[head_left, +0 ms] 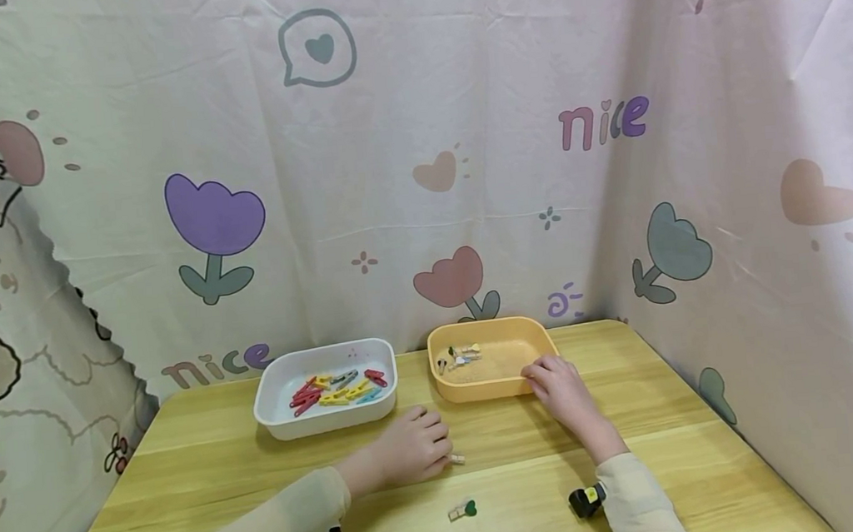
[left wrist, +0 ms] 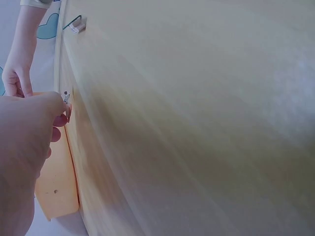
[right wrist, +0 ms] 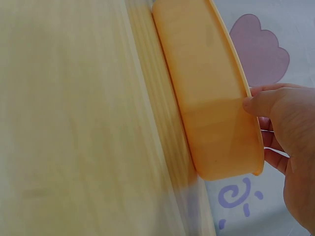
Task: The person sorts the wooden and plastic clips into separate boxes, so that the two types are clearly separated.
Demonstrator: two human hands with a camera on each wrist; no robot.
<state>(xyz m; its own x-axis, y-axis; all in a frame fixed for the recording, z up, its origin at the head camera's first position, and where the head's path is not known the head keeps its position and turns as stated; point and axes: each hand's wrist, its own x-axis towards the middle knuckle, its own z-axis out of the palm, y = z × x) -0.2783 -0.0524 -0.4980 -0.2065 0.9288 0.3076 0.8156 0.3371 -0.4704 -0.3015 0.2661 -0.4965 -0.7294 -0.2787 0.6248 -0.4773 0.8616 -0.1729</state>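
Observation:
My left hand [head_left: 414, 446] is low over the table, in front of the gap between two trays. Its thumb and fingertips pinch a small wooden clothespin [head_left: 457, 459], which shows past the thumb in the left wrist view. My right hand [head_left: 562, 390] holds the near right rim of the yellow-orange tray [head_left: 496, 389], thumb outside and fingers over the edge in the right wrist view. Several small decorated clothespins [head_left: 460, 358] lie in that tray's left part. Nearer me, another small wooden clothespin with a green heart [head_left: 463, 510] lies on the table.
A white tray [head_left: 326, 425] stands left of the yellow-orange one, holding several red, yellow, blue and grey plastic clothespins [head_left: 338, 390]. Both trays stand at the back edge of the wooden table [head_left: 208, 458]. A patterned curtain [head_left: 359, 179] hangs right behind them.

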